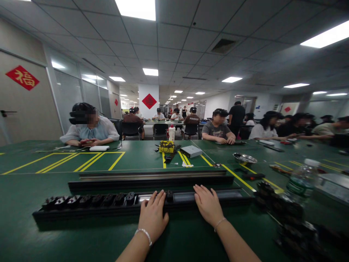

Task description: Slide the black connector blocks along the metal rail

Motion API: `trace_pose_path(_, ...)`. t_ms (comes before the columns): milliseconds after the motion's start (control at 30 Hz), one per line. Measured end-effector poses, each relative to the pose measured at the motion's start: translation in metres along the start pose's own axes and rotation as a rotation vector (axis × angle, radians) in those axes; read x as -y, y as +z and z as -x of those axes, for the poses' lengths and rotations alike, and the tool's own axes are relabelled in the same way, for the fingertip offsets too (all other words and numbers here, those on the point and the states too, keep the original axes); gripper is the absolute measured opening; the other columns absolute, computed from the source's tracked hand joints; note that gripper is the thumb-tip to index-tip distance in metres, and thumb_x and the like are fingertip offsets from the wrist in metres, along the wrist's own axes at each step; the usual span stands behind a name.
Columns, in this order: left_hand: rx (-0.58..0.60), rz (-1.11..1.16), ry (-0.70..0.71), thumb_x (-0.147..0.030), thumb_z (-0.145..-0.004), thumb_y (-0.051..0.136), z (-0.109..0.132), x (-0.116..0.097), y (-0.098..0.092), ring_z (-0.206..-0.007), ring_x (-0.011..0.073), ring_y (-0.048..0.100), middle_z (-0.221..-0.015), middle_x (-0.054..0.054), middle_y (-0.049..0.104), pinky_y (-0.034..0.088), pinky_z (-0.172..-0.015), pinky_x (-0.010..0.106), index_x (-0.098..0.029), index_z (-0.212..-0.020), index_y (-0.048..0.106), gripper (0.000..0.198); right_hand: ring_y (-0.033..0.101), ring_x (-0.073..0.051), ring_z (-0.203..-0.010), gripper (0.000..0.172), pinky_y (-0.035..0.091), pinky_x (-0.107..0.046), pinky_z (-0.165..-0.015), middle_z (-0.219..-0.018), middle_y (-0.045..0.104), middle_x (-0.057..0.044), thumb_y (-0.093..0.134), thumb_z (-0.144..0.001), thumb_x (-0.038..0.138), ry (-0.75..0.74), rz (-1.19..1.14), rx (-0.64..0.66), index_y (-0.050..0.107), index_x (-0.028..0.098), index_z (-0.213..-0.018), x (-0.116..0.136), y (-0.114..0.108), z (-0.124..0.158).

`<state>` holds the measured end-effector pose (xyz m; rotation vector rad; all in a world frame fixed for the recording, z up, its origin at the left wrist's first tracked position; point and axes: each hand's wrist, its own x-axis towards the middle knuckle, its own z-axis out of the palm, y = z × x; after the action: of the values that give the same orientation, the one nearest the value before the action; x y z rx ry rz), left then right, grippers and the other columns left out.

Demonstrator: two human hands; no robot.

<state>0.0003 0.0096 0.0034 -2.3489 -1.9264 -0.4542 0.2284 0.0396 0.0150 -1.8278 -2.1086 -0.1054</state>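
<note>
A long black rail (89, 213) lies across the green table (32, 236) in front of me, with several black socket modules (87, 200) seated in its left half. My left hand (153, 215) rests on the rail's middle, fingers stretched flat beside the last module. My right hand (208, 203) lies flat on the rail's bare right part, fingers together and extended. Neither hand holds anything. A second long black rail (149, 180) lies just behind the first.
A pile of black modules (289, 218) and a plastic water bottle (301, 182) stand at my right. Farther back are a metal bowl (244, 158), a grey box (191, 151) and a yellow item (166, 146). Several people sit around the tables.
</note>
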Motion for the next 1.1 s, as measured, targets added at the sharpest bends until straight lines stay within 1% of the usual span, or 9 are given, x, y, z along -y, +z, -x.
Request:
trace_pose_path(133,-0.026,-0.004,0.007,-0.030,-0.071,0.038,0.000,-0.001,0.003,-0.132,0.0232,0.024,-0.144,-0.001,0.032,0.022,-0.102,0.048,-0.023,-0.134,0.035,0.064,0.033,-0.019,-0.128,0.049,0.018,-0.044,-0.105,-0.136,0.044,-0.002,0.019,-0.090,0.039,-0.078,-0.027,0.041,0.044,0.027,-0.130,0.010,-0.001,0.003)
trace_pose_path(233,-0.018,-0.004,-0.006,-0.029,-0.071,0.038,0.000,-0.003,0.003,-0.132,0.0231,0.025,-0.144,0.000,0.033,0.020,-0.104,0.048,-0.023,-0.133,0.036,0.063,0.031,-0.018,-0.129,0.050,0.017,-0.044,-0.105,-0.138,0.042,-0.001,0.017,-0.090,0.040,-0.104,-0.032,0.065,0.042,0.027,-0.131,0.015,-0.002,0.005)
trace_pose_path(367,-0.001,0.005,-0.027,-0.028,-0.071,0.038,-0.002,-0.004,-0.001,-0.132,0.0235,0.025,-0.143,0.001,0.035,0.018,-0.104,0.051,-0.023,-0.133,0.037,0.062,0.031,-0.018,-0.129,0.049,0.017,-0.044,-0.106,-0.138,0.042,0.000,0.019,-0.090,0.039,-0.103,-0.028,0.065,0.042,0.027,-0.131,0.014,-0.002,0.004)
trace_pose_path(467,0.000,0.021,-0.046,-0.027,-0.071,0.038,-0.005,-0.006,-0.002,-0.131,0.0224,0.028,-0.142,0.001,0.037,0.020,-0.104,0.049,-0.023,-0.131,0.039,0.060,0.032,-0.018,-0.128,0.049,0.018,-0.045,-0.105,-0.138,0.042,0.000,0.020,-0.089,0.038,-0.100,-0.036,0.056,0.043,0.027,-0.131,0.014,0.000,0.003)
trace_pose_path(533,-0.004,0.020,-0.075,-0.027,-0.072,0.038,-0.006,-0.008,0.000,-0.130,0.0219,0.029,-0.141,0.002,0.038,0.022,-0.103,0.047,-0.023,-0.130,0.041,0.058,0.032,-0.018,-0.128,0.048,0.017,-0.046,-0.105,-0.138,0.042,0.000,0.021,-0.089,0.037,-0.093,-0.038,0.053,0.043,0.026,-0.130,0.015,0.001,0.002)
trace_pose_path(600,-0.019,-0.002,-0.094,-0.027,-0.073,0.038,-0.006,-0.010,0.005,-0.131,0.0219,0.027,-0.141,0.003,0.038,0.021,-0.105,0.046,-0.021,-0.130,0.040,0.058,0.032,-0.019,-0.128,0.048,0.017,-0.046,-0.105,-0.138,0.042,-0.001,0.022,-0.089,0.037,-0.088,-0.037,0.048,0.044,0.025,-0.130,0.017,0.001,0.002)
trace_pose_path(733,-0.078,-0.025,-0.041,-0.027,-0.074,0.038,-0.003,-0.008,0.014,-0.133,0.0223,0.024,-0.143,0.002,0.036,0.015,-0.107,0.047,-0.020,-0.134,0.036,0.060,0.031,-0.019,-0.129,0.049,0.017,-0.045,-0.105,-0.138,0.041,-0.002,0.019,-0.089,0.036,-0.091,-0.043,0.056,0.043,0.024,-0.131,0.020,0.001,0.003)
trace_pose_path(867,-0.077,-0.015,-0.026,-0.027,-0.076,0.036,-0.003,-0.005,0.014,-0.132,0.0211,0.025,-0.142,0.001,0.037,0.017,-0.107,0.045,-0.023,-0.133,0.036,0.058,0.031,-0.019,-0.129,0.049,0.017,-0.044,-0.105,-0.138,0.041,-0.003,0.021,-0.089,0.038,-0.092,-0.038,0.058,0.043,0.025,-0.131,0.021,-0.001,0.005)
trace_pose_path(1100,-0.073,0.016,-0.031,-0.027,-0.075,0.036,-0.005,-0.007,0.010,-0.131,0.0199,0.028,-0.141,-0.002,0.039,0.018,-0.106,0.046,-0.024,-0.132,0.038,0.057,0.031,-0.018,-0.129,0.048,0.017,-0.045,-0.105,-0.138,0.041,-0.001,0.020,-0.090,0.039,-0.096,-0.033,0.051,0.043,0.027,-0.131,0.022,-0.002,0.005)
